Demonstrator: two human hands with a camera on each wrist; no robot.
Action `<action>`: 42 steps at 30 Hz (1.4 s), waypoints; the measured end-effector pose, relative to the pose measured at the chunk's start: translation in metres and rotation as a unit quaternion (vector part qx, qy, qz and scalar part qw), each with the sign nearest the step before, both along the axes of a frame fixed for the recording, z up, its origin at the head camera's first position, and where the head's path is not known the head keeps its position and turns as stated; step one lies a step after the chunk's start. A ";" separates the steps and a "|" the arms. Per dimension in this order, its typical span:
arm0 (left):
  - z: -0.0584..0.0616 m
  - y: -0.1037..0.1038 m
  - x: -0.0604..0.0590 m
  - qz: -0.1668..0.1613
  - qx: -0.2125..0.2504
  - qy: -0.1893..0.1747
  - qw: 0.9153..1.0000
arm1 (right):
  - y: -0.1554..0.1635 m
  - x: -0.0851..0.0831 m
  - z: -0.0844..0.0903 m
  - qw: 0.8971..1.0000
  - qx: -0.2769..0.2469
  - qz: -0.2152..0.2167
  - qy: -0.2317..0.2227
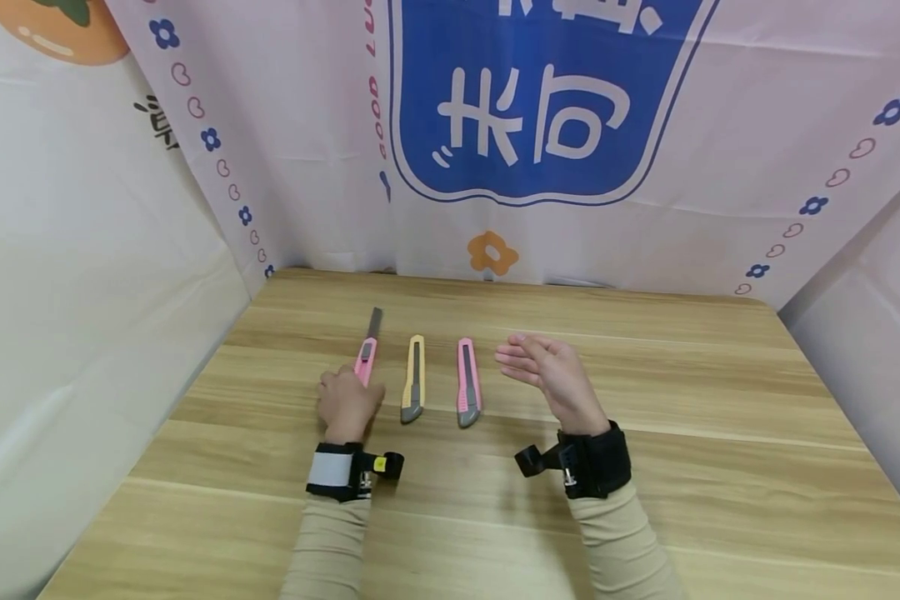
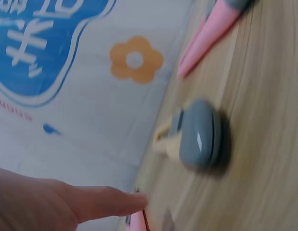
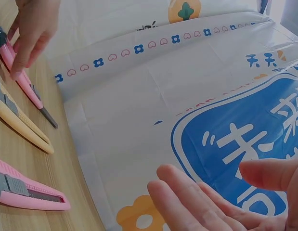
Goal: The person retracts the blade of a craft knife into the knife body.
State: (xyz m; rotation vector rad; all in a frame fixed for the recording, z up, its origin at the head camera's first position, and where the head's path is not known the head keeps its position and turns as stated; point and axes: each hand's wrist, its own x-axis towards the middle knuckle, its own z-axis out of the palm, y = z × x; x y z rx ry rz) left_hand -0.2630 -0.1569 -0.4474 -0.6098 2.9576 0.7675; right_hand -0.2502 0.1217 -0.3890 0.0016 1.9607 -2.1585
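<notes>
A makeshift recording booth rather than a lived-in room: a bare wooden tabletop (image 1: 645, 467) is boxed in by hung printed cloth (image 1: 307, 125), with a blue emblem (image 1: 540, 92) behind the tabletop and plain white sheets (image 1: 60, 292) at its sides.

Three box cutters lie side by side mid-table: a pink one with its blade out (image 1: 367, 354) under the left hand (image 1: 347, 406), a yellow one (image 1: 414, 388), and a second pink one (image 1: 468, 392). Narrow strips of bare wood separate them. Open tabletop (image 1: 682, 392) lies right of the raised right hand (image 1: 547, 372). Cloth curtains (image 1: 82, 275) close off the far edge and both sides.
</notes>
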 end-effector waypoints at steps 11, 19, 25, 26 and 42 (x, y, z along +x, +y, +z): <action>-0.002 -0.017 0.001 0.006 0.024 -0.034 0.999 | 0.002 -0.001 0.000 1.000 -0.004 0.003 -0.005; -0.001 -0.013 0.000 0.007 0.037 -0.030 0.999 | 0.002 -0.001 -0.001 1.000 -0.004 0.003 -0.003; 0.000 -0.011 -0.001 0.002 0.050 -0.017 0.999 | 0.002 -0.001 0.000 1.000 -0.003 0.002 -0.002; 0.000 -0.010 -0.002 0.000 0.053 -0.011 0.999 | 0.002 -0.001 0.000 1.000 -0.003 0.002 -0.002; 0.030 0.007 0.009 -0.040 0.092 0.073 0.992 | 0.001 -0.001 -0.001 1.000 -0.005 0.005 -0.004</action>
